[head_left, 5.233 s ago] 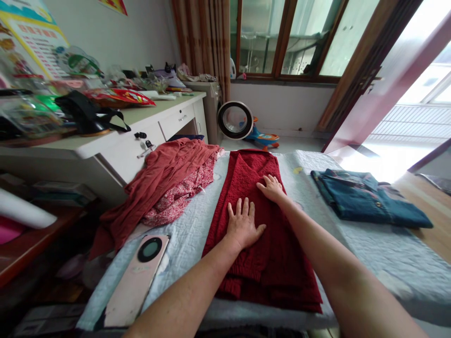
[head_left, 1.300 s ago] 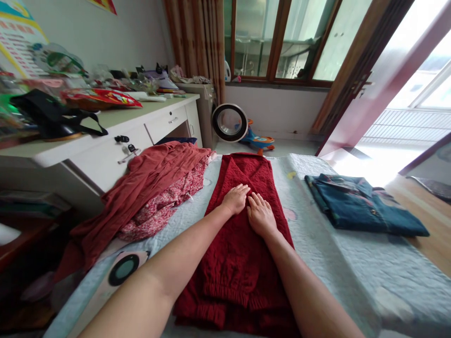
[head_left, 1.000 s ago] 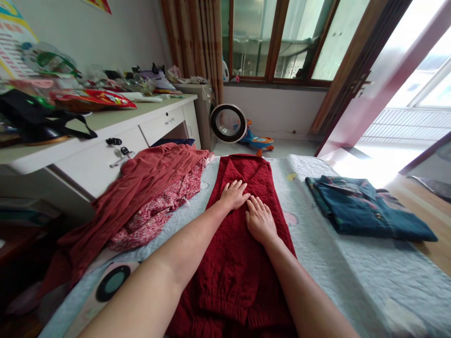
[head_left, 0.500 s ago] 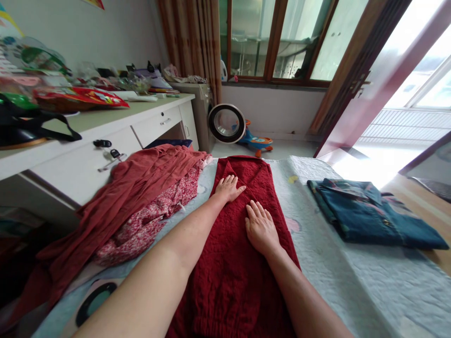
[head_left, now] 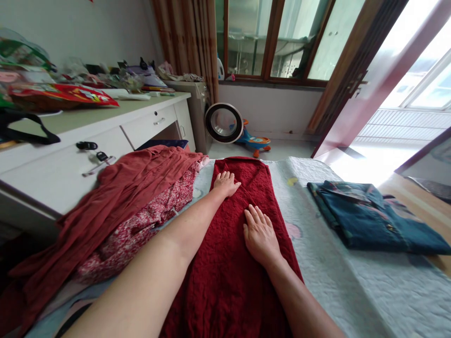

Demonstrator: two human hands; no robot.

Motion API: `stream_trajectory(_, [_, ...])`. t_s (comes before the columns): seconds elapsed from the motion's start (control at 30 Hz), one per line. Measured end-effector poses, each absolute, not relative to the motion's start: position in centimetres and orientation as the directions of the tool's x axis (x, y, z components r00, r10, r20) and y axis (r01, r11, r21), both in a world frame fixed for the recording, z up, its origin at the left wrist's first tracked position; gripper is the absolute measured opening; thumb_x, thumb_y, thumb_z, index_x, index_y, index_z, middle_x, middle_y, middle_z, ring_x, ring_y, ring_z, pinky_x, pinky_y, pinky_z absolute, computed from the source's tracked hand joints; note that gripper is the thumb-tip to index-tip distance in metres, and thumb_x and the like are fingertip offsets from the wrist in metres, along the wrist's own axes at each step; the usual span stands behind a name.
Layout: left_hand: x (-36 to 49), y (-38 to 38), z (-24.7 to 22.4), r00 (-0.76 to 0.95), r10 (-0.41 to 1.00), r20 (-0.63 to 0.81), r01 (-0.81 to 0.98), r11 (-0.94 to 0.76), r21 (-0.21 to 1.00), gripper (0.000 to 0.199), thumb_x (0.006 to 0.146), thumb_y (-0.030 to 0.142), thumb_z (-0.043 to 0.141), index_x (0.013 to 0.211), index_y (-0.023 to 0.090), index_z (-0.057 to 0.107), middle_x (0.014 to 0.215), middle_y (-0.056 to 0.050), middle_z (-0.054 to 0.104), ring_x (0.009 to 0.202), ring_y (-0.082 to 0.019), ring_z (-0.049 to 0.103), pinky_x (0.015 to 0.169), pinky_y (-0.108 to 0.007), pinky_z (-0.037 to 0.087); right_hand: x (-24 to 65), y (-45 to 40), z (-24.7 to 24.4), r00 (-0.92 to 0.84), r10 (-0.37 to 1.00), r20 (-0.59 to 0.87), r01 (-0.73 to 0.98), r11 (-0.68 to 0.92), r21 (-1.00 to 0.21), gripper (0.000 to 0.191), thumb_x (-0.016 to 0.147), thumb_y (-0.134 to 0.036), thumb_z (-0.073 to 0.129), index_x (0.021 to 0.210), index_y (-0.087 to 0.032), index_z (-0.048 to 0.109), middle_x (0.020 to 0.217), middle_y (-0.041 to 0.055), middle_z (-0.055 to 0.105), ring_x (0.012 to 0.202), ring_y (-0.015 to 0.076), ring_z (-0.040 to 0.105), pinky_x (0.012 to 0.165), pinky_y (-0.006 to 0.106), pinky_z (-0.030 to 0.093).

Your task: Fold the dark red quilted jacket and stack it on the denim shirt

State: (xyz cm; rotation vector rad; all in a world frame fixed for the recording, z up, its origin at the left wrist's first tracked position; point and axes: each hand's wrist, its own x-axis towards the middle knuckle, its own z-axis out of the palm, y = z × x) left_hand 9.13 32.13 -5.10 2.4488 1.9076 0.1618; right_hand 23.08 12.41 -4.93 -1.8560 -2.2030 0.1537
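A dark red textured garment lies lengthwise before me on a pale blue quilted cover, its sides folded into a long strip. My left hand rests on it near the far end, palm down, fingers stretched out. Closer to me, my right hand lies flat on the garment's right half with its fingers extended. Neither hand grips the cloth. To the left is a heap with a rust-red garment over a red-and-white patterned cloth. Folded blue denim clothing sits on the right.
A white desk with drawers runs along the left, cluttered with items including a red packet. Beyond the cover stand a washing machine with its round door ajar and a blue-orange ride-on toy. A door stands open at right.
The view has shifted slightly, moving the desk and heap leftward. My left hand has slid a little toward the garment's far left edge; my right hand stays nearly in place.
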Motion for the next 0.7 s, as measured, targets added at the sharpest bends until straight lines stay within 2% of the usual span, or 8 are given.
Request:
stream_trajectory(0.17, [8.4,34.2,-5.8,0.228,0.974,-0.011,0.968,-0.226,0.108,0.085,0.088,0.07,0.022,0.15,0.012,0.028,0.158,-0.015,0.024,0.146,-0.028,0.02,0.118,-0.045,0.016,23.1,12.4,-4.8,-0.153,0.982,0.112,0.953,0.177,-0.247,0.051,0.095,-0.03,0.034,0.145,-0.02,0.043,0.156,0.0039,0.031,0.145,0.023,0.025,0.117,0.044,0.021])
stream_trajectory(0.33, [8.1,35.8,-6.0,0.206,0.978,-0.021,0.973,-0.202,0.115,0.088,0.088,0.072,0.017,0.152,0.012,0.022,0.159,-0.014,0.022,0.147,-0.028,0.016,0.119,-0.047,0.013,23.1,12.4,-4.8,-0.152,0.983,0.107,0.952,0.174,-0.251,0.051,0.095,-0.03,0.035,0.145,-0.02,0.044,0.156,0.0038,0.031,0.145,0.0228,0.024,0.117,0.043,0.02])
stream_trajectory(0.47, [8.1,36.6,-6.0,0.168,0.986,-0.021,0.979,-0.164,0.121,0.089,0.086,0.073,0.018,0.152,0.013,0.024,0.159,-0.016,0.022,0.147,-0.032,0.017,0.117,-0.051,0.015,23.0,12.2,-4.8,-0.141,0.983,0.12,0.953,0.168,-0.253,0.05,0.096,-0.029,0.035,0.145,-0.021,0.044,0.157,0.0033,0.031,0.145,0.0222,0.024,0.117,0.043,0.018])
stream_trajectory(0.57, [8.1,36.7,-5.9,0.153,0.988,-0.003,0.98,-0.151,0.126,0.087,0.087,0.073,0.02,0.151,0.013,0.027,0.158,-0.018,0.024,0.145,-0.035,0.02,0.116,-0.052,0.02,23.0,12.2,-4.8,-0.14,0.983,0.123,0.951,0.168,-0.259,0.05,0.096,-0.029,0.035,0.145,-0.021,0.043,0.157,0.0029,0.031,0.145,0.0217,0.023,0.118,0.042,0.017])
stream_trajectory(0.7, [8.2,35.5,-5.7,0.176,0.982,0.076,0.976,-0.184,0.116,0.072,0.093,0.063,0.021,0.147,0.017,0.035,0.158,-0.014,0.027,0.146,-0.03,0.021,0.117,-0.049,0.017,23.0,12.3,-4.8,-0.136,0.983,0.124,0.948,0.165,-0.271,0.05,0.096,-0.029,0.036,0.145,-0.022,0.043,0.157,0.0025,0.03,0.145,0.022,0.023,0.117,0.042,0.018])
